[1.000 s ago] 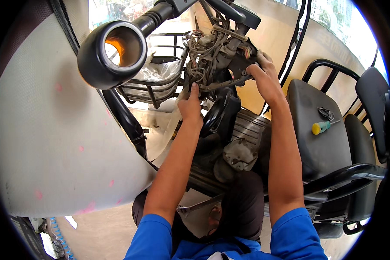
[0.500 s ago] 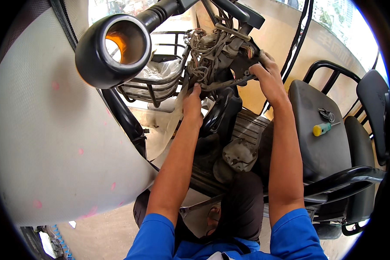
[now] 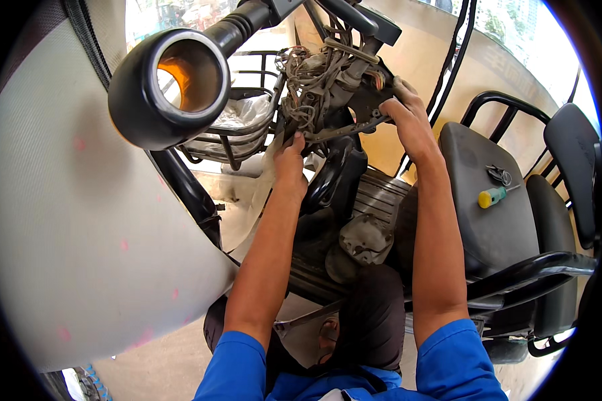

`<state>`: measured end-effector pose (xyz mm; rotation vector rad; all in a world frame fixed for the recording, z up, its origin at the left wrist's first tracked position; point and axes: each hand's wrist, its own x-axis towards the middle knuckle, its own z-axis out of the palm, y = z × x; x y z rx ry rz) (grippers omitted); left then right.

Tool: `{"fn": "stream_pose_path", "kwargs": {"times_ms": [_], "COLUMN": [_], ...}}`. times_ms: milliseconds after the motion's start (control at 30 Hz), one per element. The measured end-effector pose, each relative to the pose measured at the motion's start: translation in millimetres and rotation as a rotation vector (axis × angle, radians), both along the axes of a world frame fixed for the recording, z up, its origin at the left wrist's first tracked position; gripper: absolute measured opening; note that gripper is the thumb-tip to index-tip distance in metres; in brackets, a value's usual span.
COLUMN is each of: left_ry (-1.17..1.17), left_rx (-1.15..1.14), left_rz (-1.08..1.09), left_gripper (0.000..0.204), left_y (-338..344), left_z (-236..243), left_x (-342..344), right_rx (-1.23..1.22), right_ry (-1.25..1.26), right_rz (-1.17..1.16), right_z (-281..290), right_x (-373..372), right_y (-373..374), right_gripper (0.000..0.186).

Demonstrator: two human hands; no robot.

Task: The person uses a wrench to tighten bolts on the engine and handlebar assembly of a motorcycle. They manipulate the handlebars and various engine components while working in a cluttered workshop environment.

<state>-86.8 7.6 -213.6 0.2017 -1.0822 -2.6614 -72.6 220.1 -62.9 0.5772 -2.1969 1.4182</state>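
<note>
In front of me, a dusty dark plastic panel (image 3: 366, 107) spans between my two hands at the front of a vehicle. My left hand (image 3: 290, 166) grips its lower left edge, thumb on top and the other fingers hidden. On the far right side my right hand (image 3: 412, 125) is closed around the panel's edge, with the thumb on the near face. A tangled bundle of dusty wires (image 3: 309, 90) fills the space above and behind the panel. Below it stands a glossy black curved column (image 3: 341, 167).
A black round housing (image 3: 128, 100), orange inside, juts in at upper left. Behind it hangs a wire basket (image 3: 231, 144) with clear plastic. A yellow-green screwdriver (image 3: 491, 197) and keys (image 3: 506, 178) lie on the seat (image 3: 491, 234). A grey dusty cover (image 3: 366, 237) rests on the footboard (image 3: 381, 194).
The view has shifted slightly, so most things sit a little further left. Both hands keep their hold on the panel, with little visible movement.
</note>
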Motion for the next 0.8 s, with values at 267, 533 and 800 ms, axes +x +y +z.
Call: {"fn": "stream_pose_path", "kwargs": {"times_ms": [267, 533, 800], "left_ry": [0.019, 0.019, 0.018], "left_rx": [-0.033, -0.034, -0.042], "left_rz": [0.081, 0.108, 0.129], "left_gripper": [0.022, 0.024, 0.028], "left_y": [3, 10, 13], "left_z": [0, 29, 33], "left_x": [-5, 18, 20], "right_rx": [-0.015, -0.084, -0.167], "right_ry": [-0.089, -0.142, -0.192], "right_rz": [0.08, 0.121, 0.174], "right_z": [1, 13, 9], "right_x": [-15, -12, -32], "right_y": [7, 7, 13], "right_gripper": [0.078, 0.032, 0.021]}}
